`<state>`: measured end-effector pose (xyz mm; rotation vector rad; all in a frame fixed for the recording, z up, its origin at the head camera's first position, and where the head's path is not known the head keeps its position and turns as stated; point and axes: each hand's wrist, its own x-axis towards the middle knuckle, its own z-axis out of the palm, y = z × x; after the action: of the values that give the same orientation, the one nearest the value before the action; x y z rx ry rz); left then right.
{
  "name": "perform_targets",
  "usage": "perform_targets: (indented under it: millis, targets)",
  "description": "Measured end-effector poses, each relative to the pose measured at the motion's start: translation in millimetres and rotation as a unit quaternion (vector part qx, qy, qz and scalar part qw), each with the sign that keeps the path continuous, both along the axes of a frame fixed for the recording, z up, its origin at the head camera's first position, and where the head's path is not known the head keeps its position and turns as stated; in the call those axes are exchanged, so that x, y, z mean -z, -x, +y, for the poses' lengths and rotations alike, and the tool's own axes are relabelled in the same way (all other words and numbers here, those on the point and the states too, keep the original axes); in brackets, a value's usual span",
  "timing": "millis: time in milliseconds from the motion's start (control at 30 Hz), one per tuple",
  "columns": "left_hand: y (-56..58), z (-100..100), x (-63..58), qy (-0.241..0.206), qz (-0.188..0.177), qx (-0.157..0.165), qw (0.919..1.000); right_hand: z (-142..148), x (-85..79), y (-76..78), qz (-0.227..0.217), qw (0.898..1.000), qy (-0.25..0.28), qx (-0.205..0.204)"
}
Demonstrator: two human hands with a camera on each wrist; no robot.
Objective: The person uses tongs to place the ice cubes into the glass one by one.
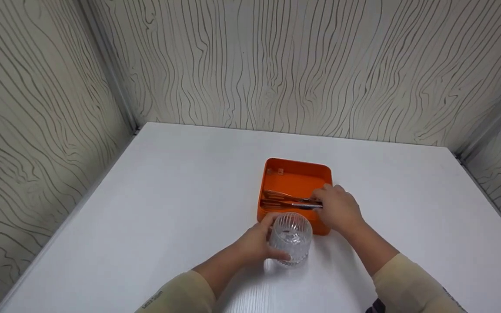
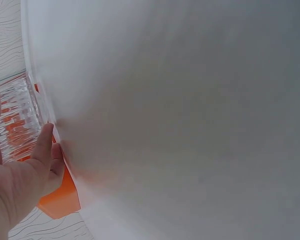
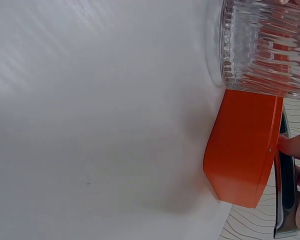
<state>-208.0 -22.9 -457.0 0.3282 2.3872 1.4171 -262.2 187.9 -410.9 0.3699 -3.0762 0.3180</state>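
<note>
A ribbed clear drinking glass (image 1: 296, 241) stands upright in front of the orange box (image 1: 300, 180), either on the table or just above it. My left hand (image 1: 250, 243) holds the glass from the left, thumb at the front and fingers behind. In the box lies a pair of metal tongs (image 1: 307, 205), slotted ends toward the left. My right hand (image 1: 339, 208) grips them near the box's right wall. The right wrist view shows dark inset grips on the tongs (image 3: 286, 220), with thumb and fingers around them.
A white table (image 1: 181, 195) carries everything. Panels with a wood-grain pattern (image 1: 250, 65) enclose its back and sides. Small clear pieces (image 1: 280, 171) show in the box's back left corner; what they are is too small to tell.
</note>
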Motion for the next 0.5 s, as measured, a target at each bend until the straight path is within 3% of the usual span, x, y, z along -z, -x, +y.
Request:
perform_targets:
  millis: [500]
  targets:
    - [0.1,0.7,1.5,-0.016,0.001,-0.002,0.9999,-0.5,7.3,5.5,0.008,1.000,0.009,0.014]
